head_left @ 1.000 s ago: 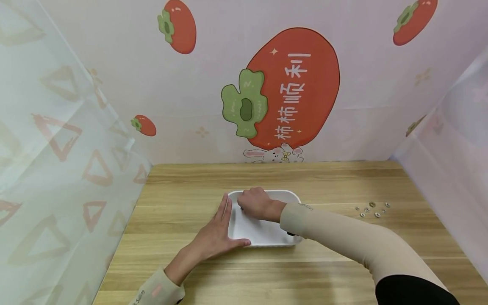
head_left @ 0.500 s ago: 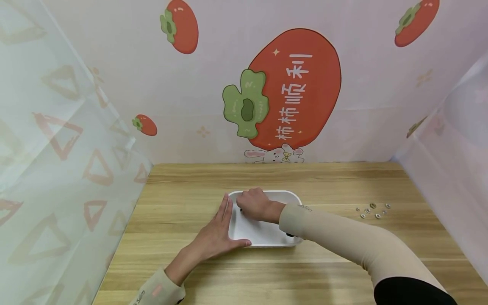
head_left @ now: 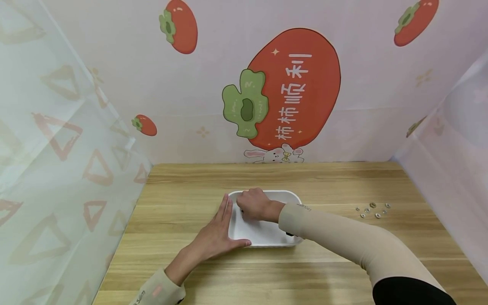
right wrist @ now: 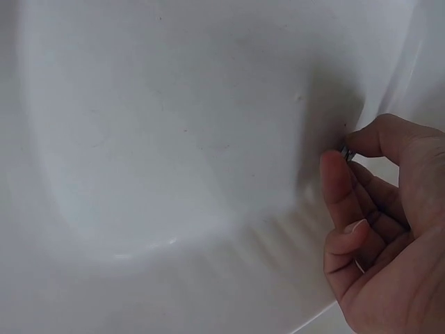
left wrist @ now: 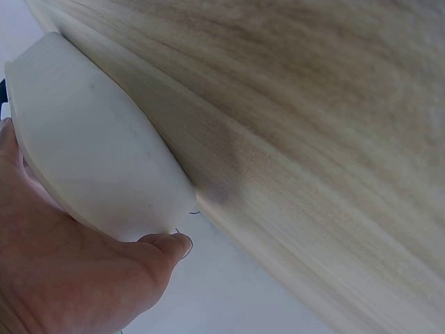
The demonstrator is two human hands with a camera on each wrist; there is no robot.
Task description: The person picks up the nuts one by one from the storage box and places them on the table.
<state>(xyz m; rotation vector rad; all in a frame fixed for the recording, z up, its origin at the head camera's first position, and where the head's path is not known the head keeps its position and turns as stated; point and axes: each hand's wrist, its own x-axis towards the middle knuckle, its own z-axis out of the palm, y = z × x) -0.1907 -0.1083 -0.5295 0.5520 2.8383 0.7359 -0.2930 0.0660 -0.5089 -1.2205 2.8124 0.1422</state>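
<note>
A white tray (head_left: pixel 263 233) with rounded corners lies on the wooden table in the head view. My left hand (head_left: pixel 214 235) spreads its straight fingers along the tray's left side, the thumb at its front edge. In the left wrist view that thumb (left wrist: pixel 167 245) touches the tray's outer wall. Inside the tray, at its left part, is my right hand (head_left: pixel 256 205). Its thumb and forefinger pinch a small shiny metal piece (right wrist: pixel 345 152), seen in the right wrist view. Fingertips hide most of this piece, so its exact kind cannot be told.
Several small metal nuts or rings (head_left: pixel 372 205) lie scattered on the table (head_left: pixel 324 275) to the right of the tray. A printed cloth backdrop (head_left: pixel 366 127) rises behind the table, with hanging cloth on both sides.
Both hands and the tray stay nearly in place. The right hand shows only a very slight shift within the tray.
</note>
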